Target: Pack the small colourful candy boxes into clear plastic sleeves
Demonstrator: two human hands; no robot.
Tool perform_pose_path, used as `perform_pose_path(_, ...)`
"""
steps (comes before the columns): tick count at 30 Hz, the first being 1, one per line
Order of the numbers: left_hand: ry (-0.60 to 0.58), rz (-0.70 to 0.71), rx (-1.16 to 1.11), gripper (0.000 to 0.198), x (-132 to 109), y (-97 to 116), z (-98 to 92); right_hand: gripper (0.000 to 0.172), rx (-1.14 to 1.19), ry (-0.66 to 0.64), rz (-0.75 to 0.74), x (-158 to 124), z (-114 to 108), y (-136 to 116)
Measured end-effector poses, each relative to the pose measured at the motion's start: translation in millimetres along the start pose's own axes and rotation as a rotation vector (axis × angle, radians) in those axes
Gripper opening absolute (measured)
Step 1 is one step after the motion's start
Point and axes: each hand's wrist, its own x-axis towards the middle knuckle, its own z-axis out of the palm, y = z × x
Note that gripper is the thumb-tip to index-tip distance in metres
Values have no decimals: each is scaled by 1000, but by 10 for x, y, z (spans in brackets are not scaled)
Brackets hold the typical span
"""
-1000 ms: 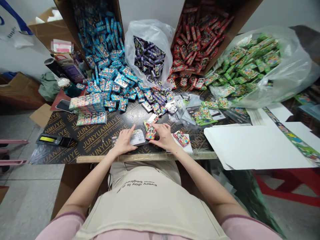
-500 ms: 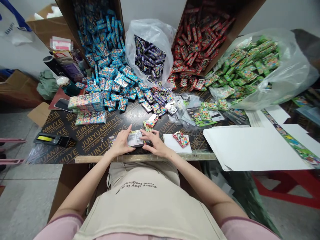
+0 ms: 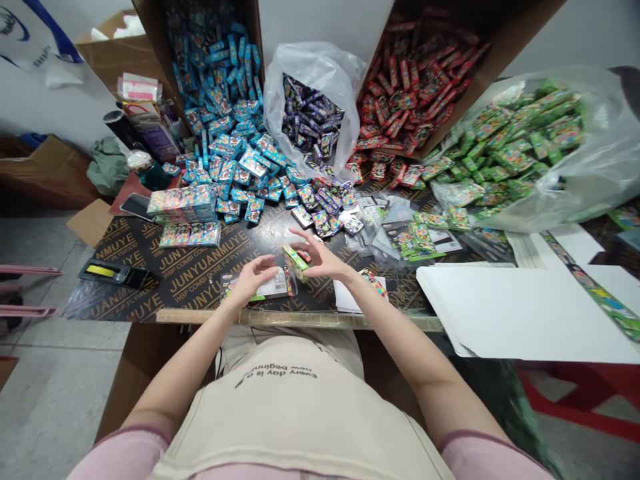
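Grip of the right hand [image 3: 324, 261] is parted, thumb and fingers to either side of a small green box [image 3: 295, 257]; whether they press on it I cannot tell, since motion and the fingers hide the contact. Left-hand [image 3: 251, 283] fingers are curled well apart and seem to hold nothing, just above a barcode-labelled packet [image 3: 276, 284] at 7 o'clock from the box. A loose pinch could let the tilted box slip or twist. If the right forearm swings low, it could push the red box [image 3: 379, 285] off the white cards [image 3: 350, 299], at 4 o'clock. The worktop's front edge [image 3: 300, 320] is close at 6 o'clock, so a dropped box might go over. Purple boxes [image 3: 327, 201] crowd 1 o'clock and clear plastic sleeves [image 3: 373, 230] 2 o'clock; the widest room is toward 9 o'clock, short of the tape dispenser [image 3: 117, 273].
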Motion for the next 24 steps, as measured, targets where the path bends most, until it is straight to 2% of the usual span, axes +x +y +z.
perform_pose_path(2,-136,-171,-314,62,17,114,83,96,151,-25,-3,-81,45,-97)
perform_pose_path(3,-180,-235,-410,60,22,160,135,97,131,10,3,-118,75,-143)
perform_pose_path(5,-176,-292,-530,61,19,224,261,95,-40,140,22,-177,147,-213)
perform_pose_path(7,-115,-263,-600,68,2,251,406,93,-232,274,56,-209,217,-234)
perform_pose_path(9,-66,-188,-623,71,-15,252,545,88,-322,416,126,-219,268,-200)
perform_pose_path(11,-10,-101,-584,66,-16,239,647,73,-330,561,237,-225,291,-139)
perform_pose_path(13,40,-31,-508,55,3,221,692,54,-325,624,309,-248,292,-97)
perform_pose_path(14,64,-2,-471,48,19,212,689,47,-326,601,308,-271,286,-95)
perform_pose_path(16,104,30,-432,35,56,199,639,42,-323,460,263,-337,266,-133)
perform_pose_path(19,84,-45,-444,30,96,188,498,46,-319,295,179,-462,225,-252)
perform_pose_path(20,43,-94,-448,30,101,184,453,54,-327,281,139,-499,215,-292)
perform_pose_path(22,-58,-178,-433,29,101,169,388,85,-355,263,31,-551,210,-352)
perform_pose_path(23,-105,-200,-409,29,97,157,369,95,-366,235,-19,-564,215,-370)
perform_pose_path(24,-146,-211,-374,29,93,141,353,97,-376,197,-53,-569,224,-378)
